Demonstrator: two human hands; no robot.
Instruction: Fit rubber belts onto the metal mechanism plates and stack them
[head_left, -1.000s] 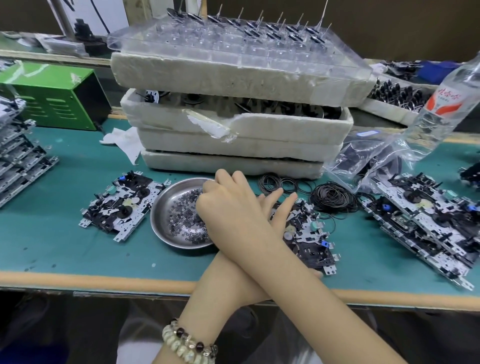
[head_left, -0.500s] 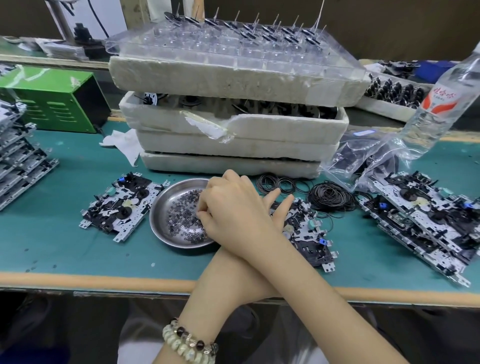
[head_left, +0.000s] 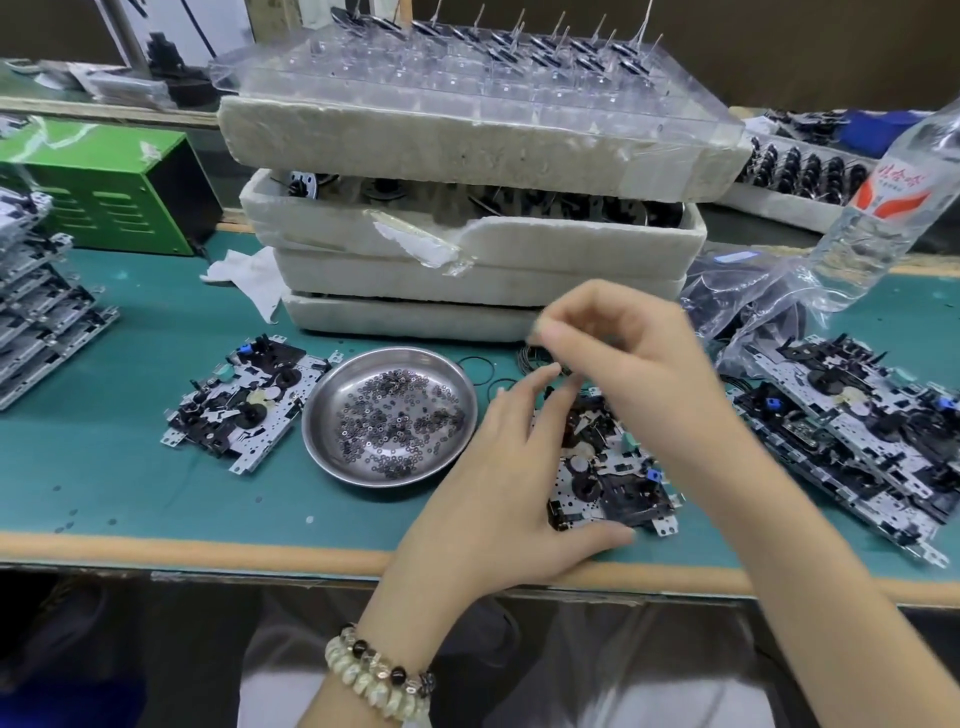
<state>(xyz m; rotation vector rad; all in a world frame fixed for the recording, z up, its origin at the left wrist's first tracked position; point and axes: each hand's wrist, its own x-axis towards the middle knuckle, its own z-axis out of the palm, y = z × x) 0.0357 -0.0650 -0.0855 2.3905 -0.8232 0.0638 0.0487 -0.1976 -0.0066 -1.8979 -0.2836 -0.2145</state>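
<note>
lifting back from the round steel dish of tiny washers (head_left: 317, 447), the right hand (head_left: 623, 358) no longer crosses the left hand (head_left: 504, 478). it now hangs over the perforated metal mechanism plate (head_left: 613, 478), which lies beside the dish on the green tabletop (head_left: 156, 493). its fingers curl in a narrow pinch; the blur hides any contents. the left hand's fingers lie spread on the plate, likely steadying it for fitting.

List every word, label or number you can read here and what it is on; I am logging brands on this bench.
Plastic water bottle: red brush-style characters on its white and red label, too blurred to read.
Blue tag on the clear plastic bag: too small to read.
Nothing else in view bears legible text.
</note>
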